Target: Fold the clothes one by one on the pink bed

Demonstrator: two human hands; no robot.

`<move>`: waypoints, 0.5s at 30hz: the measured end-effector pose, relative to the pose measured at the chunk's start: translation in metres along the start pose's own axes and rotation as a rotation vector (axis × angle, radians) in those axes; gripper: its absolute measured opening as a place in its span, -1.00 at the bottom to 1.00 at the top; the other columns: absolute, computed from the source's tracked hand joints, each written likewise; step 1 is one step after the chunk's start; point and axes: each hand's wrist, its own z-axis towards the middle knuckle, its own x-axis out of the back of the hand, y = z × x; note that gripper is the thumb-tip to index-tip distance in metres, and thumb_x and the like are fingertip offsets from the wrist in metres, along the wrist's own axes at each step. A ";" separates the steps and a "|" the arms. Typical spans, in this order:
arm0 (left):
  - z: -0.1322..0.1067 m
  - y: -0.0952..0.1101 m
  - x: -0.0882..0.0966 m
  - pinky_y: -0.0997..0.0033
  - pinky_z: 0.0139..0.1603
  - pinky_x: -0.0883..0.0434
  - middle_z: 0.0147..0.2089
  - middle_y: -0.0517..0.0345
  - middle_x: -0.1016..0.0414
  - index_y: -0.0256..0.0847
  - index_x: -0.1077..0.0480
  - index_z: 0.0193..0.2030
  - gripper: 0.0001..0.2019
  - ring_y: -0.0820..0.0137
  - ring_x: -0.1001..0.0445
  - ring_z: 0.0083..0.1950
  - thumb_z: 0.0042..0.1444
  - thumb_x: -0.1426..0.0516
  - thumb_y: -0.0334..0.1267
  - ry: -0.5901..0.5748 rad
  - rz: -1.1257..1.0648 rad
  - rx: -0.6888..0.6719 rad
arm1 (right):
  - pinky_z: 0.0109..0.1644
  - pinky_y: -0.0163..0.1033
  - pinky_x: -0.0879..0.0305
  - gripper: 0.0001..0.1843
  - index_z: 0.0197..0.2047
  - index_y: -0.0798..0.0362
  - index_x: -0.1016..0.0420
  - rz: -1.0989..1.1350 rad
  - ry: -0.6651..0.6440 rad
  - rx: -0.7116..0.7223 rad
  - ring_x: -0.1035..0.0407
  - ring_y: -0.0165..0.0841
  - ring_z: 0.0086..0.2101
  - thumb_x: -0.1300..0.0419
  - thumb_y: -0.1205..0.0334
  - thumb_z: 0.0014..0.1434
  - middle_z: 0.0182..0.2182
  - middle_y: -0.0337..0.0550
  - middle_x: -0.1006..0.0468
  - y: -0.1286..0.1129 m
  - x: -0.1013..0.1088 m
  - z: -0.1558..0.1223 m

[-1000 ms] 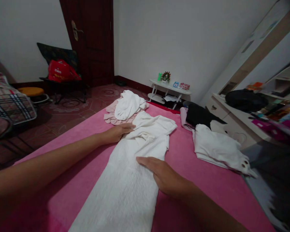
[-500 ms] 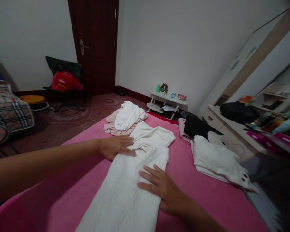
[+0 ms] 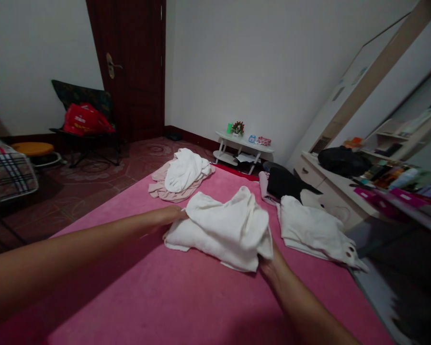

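Note:
A white garment, its kind hard to make out, lies doubled over into a loose, rumpled bundle on the pink bed cover. My left hand grips its left edge, fingertips hidden by the cloth. At the right end, my right hand is closed on the lower corner, most of its fingers covered by fabric. Just beyond lies a crumpled white cloth on top of a pink one. To the right is a folded white garment with dark round spots at one end.
Black and pink clothes lie near the bed's far right edge. A dresser holding a black bag stands close on the right. Farther back are a small white table, a chair with a red bag, and a door.
The white garment, stretched long toward me before, is now folded over into a short bundle farther away. My hands went from lying flat on it to gripping its two sides.

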 end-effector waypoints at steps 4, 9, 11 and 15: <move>0.005 0.001 0.002 0.54 -0.66 -0.03 -0.63 0.33 -0.28 -0.23 -0.34 -0.42 -0.64 0.52 -0.15 -0.67 -0.30 -0.28 -0.04 0.006 -0.029 0.019 | -0.40 -0.23 -0.41 -0.56 -0.23 0.10 -0.48 0.062 0.056 -0.242 -0.51 -0.23 -0.43 -0.42 0.14 -0.21 -0.39 -0.07 -0.63 0.009 0.010 0.018; 0.001 0.017 -0.011 0.53 -0.59 -0.11 -0.51 0.22 -0.40 -0.26 -0.40 -0.37 -0.60 0.46 -0.29 -0.55 -0.21 -0.28 0.04 0.169 -0.043 -0.169 | -0.35 -0.24 -0.39 -0.44 -0.10 0.05 -0.42 0.081 0.182 -0.047 -0.51 -0.26 -0.38 -0.43 0.17 -0.21 -0.31 -0.12 -0.63 0.008 0.009 0.030; -0.002 0.020 -0.018 0.51 -0.53 -0.18 -0.43 0.16 -0.46 -0.29 -0.41 -0.33 -0.58 0.43 -0.35 -0.48 -0.19 -0.28 0.04 0.220 -0.151 -0.253 | -0.30 -0.22 -0.39 -0.41 -0.08 0.06 -0.42 0.099 0.178 0.028 -0.51 -0.22 -0.33 -0.42 0.22 -0.26 -0.29 -0.11 -0.63 0.004 0.000 0.032; -0.018 -0.001 -0.026 0.48 -0.48 -0.24 -0.41 0.16 -0.46 -0.30 -0.42 -0.29 -0.63 0.43 -0.36 -0.47 -0.15 -0.26 -0.04 0.229 -0.295 -0.351 | -0.19 -0.21 -0.38 -0.47 -0.01 0.02 -0.39 0.128 0.128 0.165 -0.49 -0.23 -0.21 -0.34 0.18 -0.10 -0.13 -0.10 -0.59 -0.002 -0.015 0.019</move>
